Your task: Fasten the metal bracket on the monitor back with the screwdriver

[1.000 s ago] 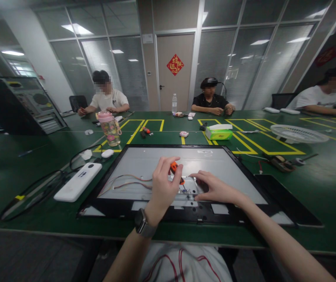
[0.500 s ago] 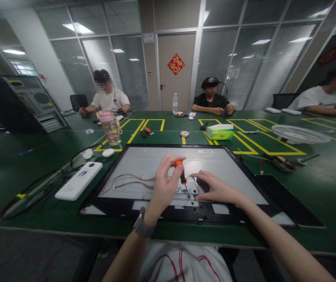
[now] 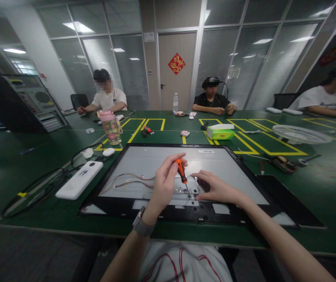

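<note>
A flat panel (image 3: pixel 226 168) with a grey back and black frame lies on the green table. My left hand (image 3: pixel 166 182) grips an orange and black screwdriver (image 3: pixel 181 170), its shaft slanting down to a small circuit board (image 3: pixel 182 190) near the panel's front edge. Just right of the tip, my right hand (image 3: pixel 210 188) has thumb and forefinger apart at the board's right end; whether it pinches a small part there is too small to tell. Thin coloured wires (image 3: pixel 129 181) run left from beneath my left hand.
Left of the panel are a white power bank (image 3: pixel 80 180), black cables (image 3: pixel 33 209) and a pink-lidded bottle (image 3: pixel 111 129). A black slab (image 3: pixel 288 199) lies to the right; a green tissue pack (image 3: pixel 221 132) stands behind. Several people sit across the table.
The screwdriver handle has tilted slightly to the left, and my left hand's fingers have shifted and loosened a little around it. My right hand has stayed in place.
</note>
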{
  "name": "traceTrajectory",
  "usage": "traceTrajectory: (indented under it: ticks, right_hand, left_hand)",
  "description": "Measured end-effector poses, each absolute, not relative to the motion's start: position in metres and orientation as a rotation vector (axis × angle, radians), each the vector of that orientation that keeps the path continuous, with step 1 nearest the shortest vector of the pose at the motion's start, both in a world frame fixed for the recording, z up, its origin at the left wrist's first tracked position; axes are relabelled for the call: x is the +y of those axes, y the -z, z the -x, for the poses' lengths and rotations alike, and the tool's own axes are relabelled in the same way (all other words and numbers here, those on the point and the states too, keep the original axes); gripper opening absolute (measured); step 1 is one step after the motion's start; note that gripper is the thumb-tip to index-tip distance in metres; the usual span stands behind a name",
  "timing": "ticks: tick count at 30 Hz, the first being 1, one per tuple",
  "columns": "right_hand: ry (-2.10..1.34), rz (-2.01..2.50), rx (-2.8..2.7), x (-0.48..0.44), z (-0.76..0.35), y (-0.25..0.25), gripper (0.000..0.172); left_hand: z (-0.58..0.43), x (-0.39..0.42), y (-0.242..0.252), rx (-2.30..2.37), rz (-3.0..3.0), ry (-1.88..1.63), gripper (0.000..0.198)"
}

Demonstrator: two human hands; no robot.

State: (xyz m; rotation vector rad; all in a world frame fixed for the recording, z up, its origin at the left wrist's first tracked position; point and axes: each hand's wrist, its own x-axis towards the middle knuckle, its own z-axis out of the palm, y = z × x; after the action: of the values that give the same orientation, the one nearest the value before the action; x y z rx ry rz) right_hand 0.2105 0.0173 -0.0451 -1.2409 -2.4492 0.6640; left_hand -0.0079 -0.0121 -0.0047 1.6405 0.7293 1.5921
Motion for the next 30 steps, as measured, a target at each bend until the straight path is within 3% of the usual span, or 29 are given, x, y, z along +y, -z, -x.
traceTrajectory:
  ticks: [12, 20, 24, 30]
  right_hand:
    - [-0.633, 1.242, -2.453, 0.0159, -0.2093, 0.0419, 0.069]
    - [-0.645, 1.242, -2.463, 0.0172, -0.2103, 0.0438, 0.071]
    - [-0.635, 1.238, -2.472, 0.0173, -0.2107, 0.0442, 0.07]
    - [-0.646, 1.235, -2.466, 0.0164, -0.2109, 0.0444, 0.071]
  left_hand:
    - [0.0081, -0.0077, 0.0091, 0.495, -1.443, -1.488, 0.034]
    - [0.007, -0.0089, 0.0038, 0.722, -1.59, -1.647, 0.019]
    - [0.0071, -0.0088, 0.0062, 0.636, -1.537, -1.551, 0.031]
    - [0.0062, -0.0098, 0.0029, 0.732, -1.645, -1.693, 0.014]
